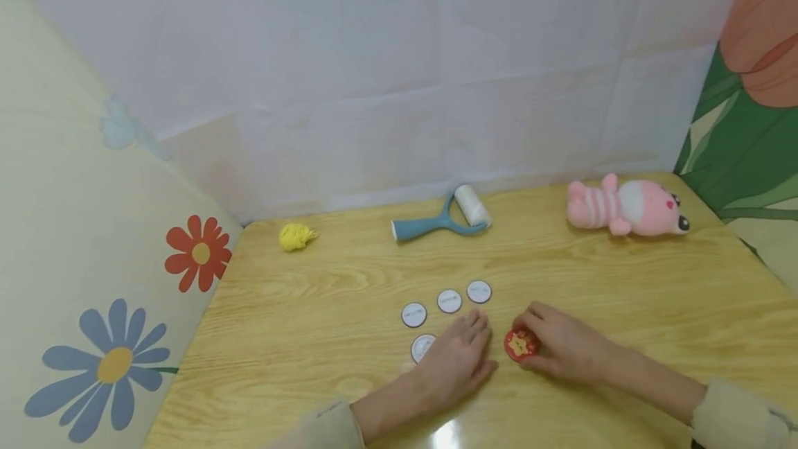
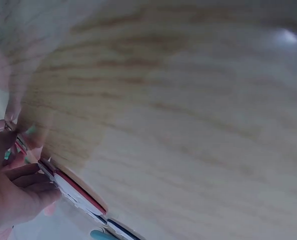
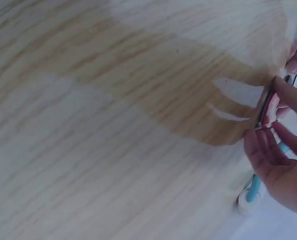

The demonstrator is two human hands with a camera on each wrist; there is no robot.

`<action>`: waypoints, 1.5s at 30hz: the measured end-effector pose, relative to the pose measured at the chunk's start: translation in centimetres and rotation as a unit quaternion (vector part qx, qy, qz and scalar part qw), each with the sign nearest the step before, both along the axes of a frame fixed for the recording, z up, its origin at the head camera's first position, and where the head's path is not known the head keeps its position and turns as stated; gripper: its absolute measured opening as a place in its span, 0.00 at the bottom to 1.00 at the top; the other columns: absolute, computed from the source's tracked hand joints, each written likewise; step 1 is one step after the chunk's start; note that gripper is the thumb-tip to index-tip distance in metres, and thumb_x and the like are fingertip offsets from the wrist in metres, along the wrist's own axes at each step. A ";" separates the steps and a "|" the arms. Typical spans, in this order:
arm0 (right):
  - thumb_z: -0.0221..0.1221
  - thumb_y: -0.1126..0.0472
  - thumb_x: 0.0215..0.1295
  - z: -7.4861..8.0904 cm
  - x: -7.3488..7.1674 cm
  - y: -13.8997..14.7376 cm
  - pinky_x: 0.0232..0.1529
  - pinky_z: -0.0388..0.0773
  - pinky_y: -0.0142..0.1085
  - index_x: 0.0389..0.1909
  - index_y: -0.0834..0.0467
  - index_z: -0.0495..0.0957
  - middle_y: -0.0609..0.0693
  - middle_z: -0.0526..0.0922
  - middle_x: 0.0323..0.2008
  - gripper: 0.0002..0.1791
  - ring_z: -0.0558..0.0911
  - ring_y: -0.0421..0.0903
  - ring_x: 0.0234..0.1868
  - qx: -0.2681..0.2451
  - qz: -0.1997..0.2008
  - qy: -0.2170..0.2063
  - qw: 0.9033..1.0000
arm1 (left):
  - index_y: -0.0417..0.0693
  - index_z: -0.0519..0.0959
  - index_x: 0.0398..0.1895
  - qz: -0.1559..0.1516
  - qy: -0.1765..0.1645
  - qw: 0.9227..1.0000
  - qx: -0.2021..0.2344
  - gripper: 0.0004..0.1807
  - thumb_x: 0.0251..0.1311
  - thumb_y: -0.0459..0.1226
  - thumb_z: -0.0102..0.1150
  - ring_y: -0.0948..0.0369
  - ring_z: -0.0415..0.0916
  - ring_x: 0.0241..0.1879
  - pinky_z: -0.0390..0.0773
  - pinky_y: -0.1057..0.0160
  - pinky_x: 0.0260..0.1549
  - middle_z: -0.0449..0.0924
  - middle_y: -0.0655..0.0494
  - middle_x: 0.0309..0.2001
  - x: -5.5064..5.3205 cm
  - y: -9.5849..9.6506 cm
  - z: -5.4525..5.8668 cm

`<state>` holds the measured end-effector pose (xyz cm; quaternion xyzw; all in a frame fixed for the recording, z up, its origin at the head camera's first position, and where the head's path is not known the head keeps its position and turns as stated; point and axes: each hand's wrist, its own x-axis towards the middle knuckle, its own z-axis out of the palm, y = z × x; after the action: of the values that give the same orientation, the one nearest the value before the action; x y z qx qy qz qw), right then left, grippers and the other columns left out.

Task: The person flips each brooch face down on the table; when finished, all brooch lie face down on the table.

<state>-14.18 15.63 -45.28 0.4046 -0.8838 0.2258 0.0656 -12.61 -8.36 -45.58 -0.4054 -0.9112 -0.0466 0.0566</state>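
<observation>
My right hand [image 1: 564, 344] grips a red round pin badge [image 1: 519, 345] by its right side. A yellow star shows on its face. My left hand [image 1: 454, 359] is low over the table to the left of that badge, palm down, with its fingers lying together and reaching forward. Just beyond its fingertips lie white-backed pin badges [image 1: 449, 301] in a short row, pins facing up. Another white badge [image 1: 422, 348] is partly covered by the left hand. In the left wrist view, the left fingers [image 2: 36, 192] overlap badges seen edge-on.
Farther back lie a teal-handled lint roller [image 1: 424, 226], a small yellow bundle [image 1: 296, 236] and a pink plush toy [image 1: 632, 206] on its side. A white cloth [image 1: 374, 89] hangs behind the wooden table [image 1: 280, 352], with flower-printed panels at both sides.
</observation>
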 end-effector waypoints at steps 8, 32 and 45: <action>0.76 0.52 0.43 -0.6 0.3 -1.0 0.44 0.82 0.33 0.46 0.55 0.74 0.43 0.77 0.42 0.29 0.79 0.39 0.42 -0.071 0.054 0.039 0.995 | 0.35 0.74 0.60 -0.023 0.047 0.999 0.002 0.31 0.69 0.53 0.51 0.49 0.66 0.66 0.64 0.56 0.66 0.72 0.39 0.62 0.3 0.4 -0.1; 0.75 0.51 0.47 -0.7 0.0 -1.6 0.43 0.81 0.27 0.50 0.60 0.76 0.46 0.81 0.43 0.31 0.82 0.39 0.41 -0.122 0.088 0.072 0.986 | 0.35 0.74 0.58 -0.004 0.001 0.999 0.053 0.33 0.61 0.53 0.62 0.48 0.69 0.63 0.65 0.54 0.65 0.75 0.39 0.59 0.6 0.4 1.2; 0.70 0.53 0.55 -0.9 -0.2 -1.6 0.40 0.77 0.22 0.56 0.68 0.77 0.44 0.80 0.39 0.31 0.77 0.35 0.37 -0.104 0.099 0.102 0.984 | 0.39 0.76 0.56 0.033 -0.050 0.992 0.109 0.32 0.57 0.53 0.65 0.47 0.72 0.61 0.72 0.54 0.61 0.77 0.39 0.57 0.1 -0.4 1.6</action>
<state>-14.37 14.07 -46.15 0.5021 -0.7998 0.2790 0.1742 -12.47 -8.78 -43.96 -0.3641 -0.9150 -0.1643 0.0566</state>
